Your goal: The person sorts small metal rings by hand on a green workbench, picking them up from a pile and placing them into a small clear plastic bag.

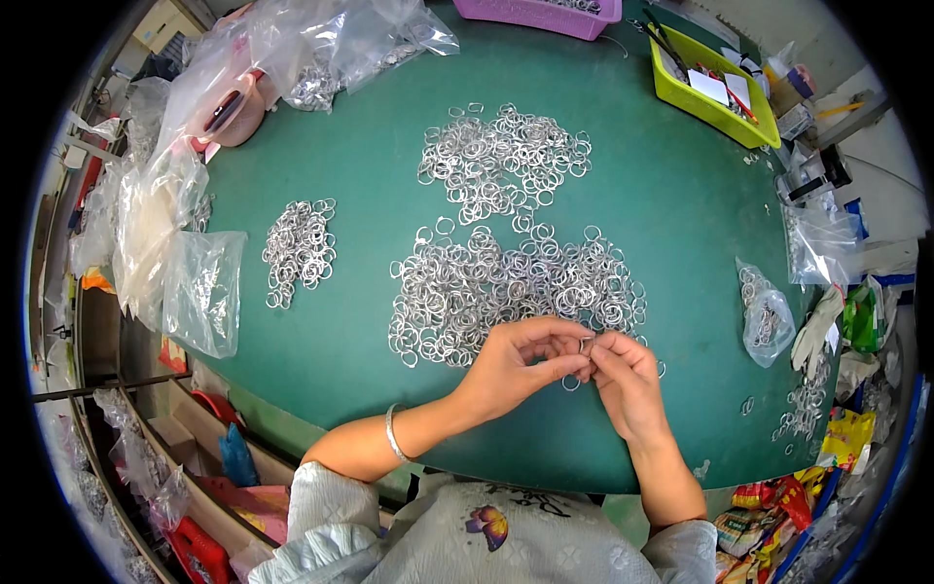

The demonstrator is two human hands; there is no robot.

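My left hand [530, 362] and my right hand [626, 378] meet at the near edge of a large heap of silver metal rings [467, 292]. Between the pinched fingertips of both hands is a small silver ring [586, 345], mostly covered by the fingers. Another loose ring lies just below the fingertips on the green tabletop. Behind the large heap spreads a second pile of rings [511, 156], and a smaller pile [300, 248] sits off to the left.
Clear plastic bags [204, 292] cover the table's left side, near a pink basket [238, 112]. A purple tray [545, 15] and a yellow-green basket [715, 97] with tools stand at the back. On the right lie a bag of rings [764, 316] and scattered rings [806, 404].
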